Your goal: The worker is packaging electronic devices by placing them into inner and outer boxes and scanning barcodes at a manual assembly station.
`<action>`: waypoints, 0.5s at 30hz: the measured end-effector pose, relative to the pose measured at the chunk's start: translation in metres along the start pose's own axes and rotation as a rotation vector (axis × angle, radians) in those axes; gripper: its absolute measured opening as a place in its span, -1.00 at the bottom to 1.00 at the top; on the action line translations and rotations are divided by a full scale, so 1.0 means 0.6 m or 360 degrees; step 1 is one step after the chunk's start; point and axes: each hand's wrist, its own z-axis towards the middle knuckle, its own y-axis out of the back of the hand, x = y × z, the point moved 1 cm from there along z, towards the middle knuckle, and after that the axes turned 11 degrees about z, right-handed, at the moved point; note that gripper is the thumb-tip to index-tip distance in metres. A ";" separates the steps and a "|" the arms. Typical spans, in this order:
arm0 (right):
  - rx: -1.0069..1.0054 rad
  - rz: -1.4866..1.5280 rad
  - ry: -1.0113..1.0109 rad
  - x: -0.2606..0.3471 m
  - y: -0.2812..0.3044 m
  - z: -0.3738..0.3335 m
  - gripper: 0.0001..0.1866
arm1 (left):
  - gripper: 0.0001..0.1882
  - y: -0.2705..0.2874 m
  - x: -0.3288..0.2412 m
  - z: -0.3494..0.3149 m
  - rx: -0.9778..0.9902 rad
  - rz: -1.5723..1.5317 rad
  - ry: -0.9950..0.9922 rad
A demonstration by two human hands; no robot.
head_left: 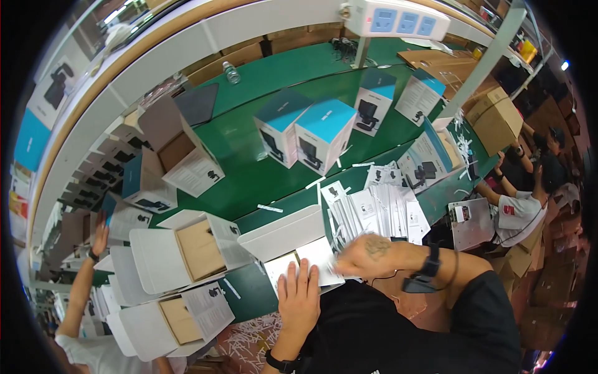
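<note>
In front of me an open white carton (286, 232) stands with its flap raised toward the far side. My left hand (300, 298) lies over its near part, fingers stretched out and flat on a pale sheet or booklet (316, 254) inside. Over the carton's right edge is my right hand (367, 255), its fingertips smeared by motion, so whether they hold anything is unclear. Just beyond that hand lies a spread pile of white printed leaflets (374, 209).
Two open cartons with brown inserts (202, 246) (180, 319) stand at my left. Several blue-topped printed boxes (327, 128) stand farther back on the green table (233, 149). A co-worker's hand (99, 235) touches a box at far left. Other people (520, 215) work at right.
</note>
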 end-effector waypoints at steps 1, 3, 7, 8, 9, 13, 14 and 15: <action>0.0268 0.0615 0.0047 -0.001 -0.015 -0.025 -0.57 | -0.49 -0.003 0.001 -0.001 -0.0006 -0.0003 0.0012; 0.0790 0.1062 0.0010 -0.011 -0.026 -0.065 -0.51 | -0.40 -0.017 0.004 -0.009 -0.0025 0.0026 -0.0037; 0.0994 -0.0279 -0.0503 -0.015 0.024 -0.092 -0.56 | -0.45 -0.009 0.009 -0.011 -0.0016 0.0147 -0.0084; 0.0508 -0.0346 -0.0421 -0.009 0.025 -0.083 -0.61 | -0.50 -0.007 0.010 -0.011 -0.0009 0.0205 -0.0098; 0.0026 -0.0406 -0.0318 -0.002 0.028 -0.070 -0.65 | -0.50 -0.007 0.010 -0.010 0.0003 0.0207 -0.0067; -0.0253 0.0134 -0.0191 0.092 -0.014 0.041 -0.68 | -0.54 -0.012 0.011 -0.028 -0.0153 0.0159 -0.0078; -0.0291 0.0113 -0.0105 0.099 -0.032 0.071 -0.66 | -0.56 -0.020 0.015 -0.035 -0.0193 0.0078 -0.0139; -0.0290 0.0112 -0.0105 0.101 -0.054 0.097 -0.66 | -0.58 -0.028 0.019 -0.042 -0.0234 -0.0002 -0.0201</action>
